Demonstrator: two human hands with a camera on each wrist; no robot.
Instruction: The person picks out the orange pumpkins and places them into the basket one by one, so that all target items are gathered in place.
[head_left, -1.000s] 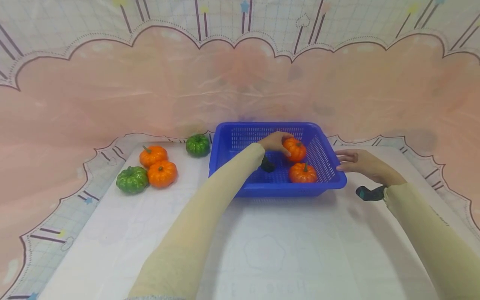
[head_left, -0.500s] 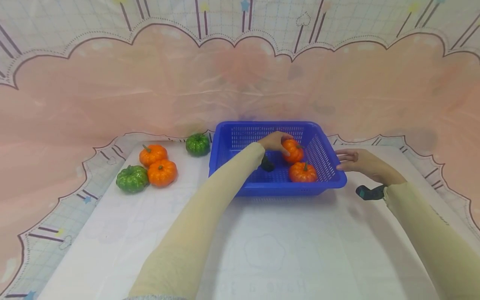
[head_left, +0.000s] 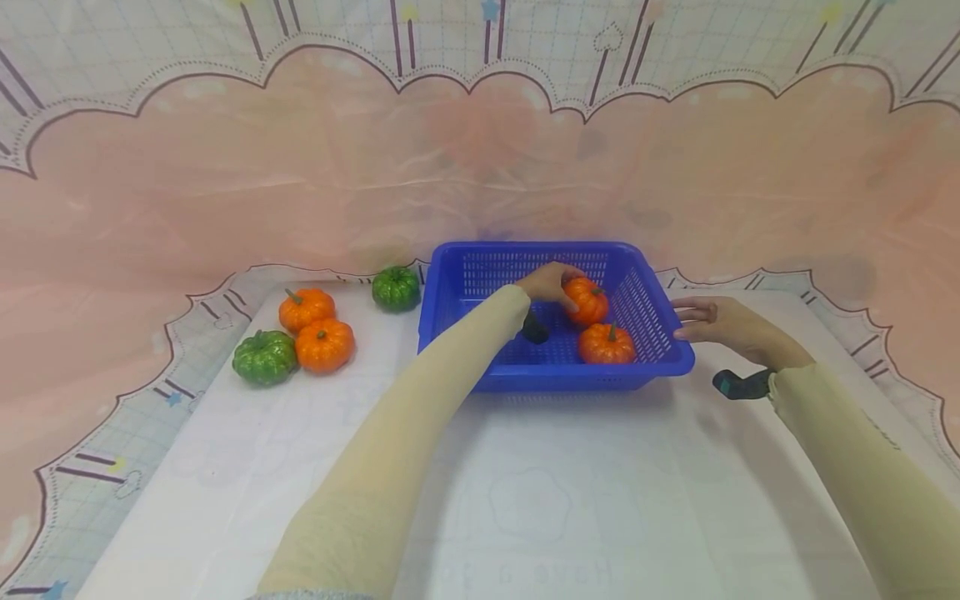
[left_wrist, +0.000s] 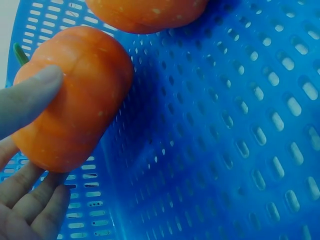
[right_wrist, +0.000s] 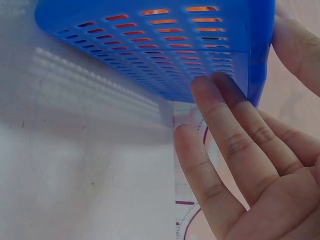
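Note:
My left hand (head_left: 551, 283) is inside a blue plastic basket (head_left: 555, 383), gripping a small orange pumpkin (head_left: 587, 302) between thumb and fingers. In the left wrist view the thumb lies across the side of this pumpkin (left_wrist: 85, 100), and the fingers curl beneath it; its green stem points to the left. A second orange pumpkin (head_left: 606, 344) sits in the basket just in front of it. On the right, my right hand (head_left: 731, 327) is at the basket's outer side. Its fingers (right_wrist: 235, 145) are nearly straight beside the slotted wall, with the thumb near the rim.
Left of the basket, two orange pumpkins (head_left: 325, 345) and a green pumpkin (head_left: 265, 358) stand grouped on the white tabletop (head_left: 525, 500). Another green pumpkin (head_left: 396, 289) is close to the basket's left side. A patterned pink cloth (head_left: 480, 175) hangs behind the table.
The gripped pumpkin has shifted slightly left and turned a little inside the basket. Both hands and the basket stay in nearly the same place.

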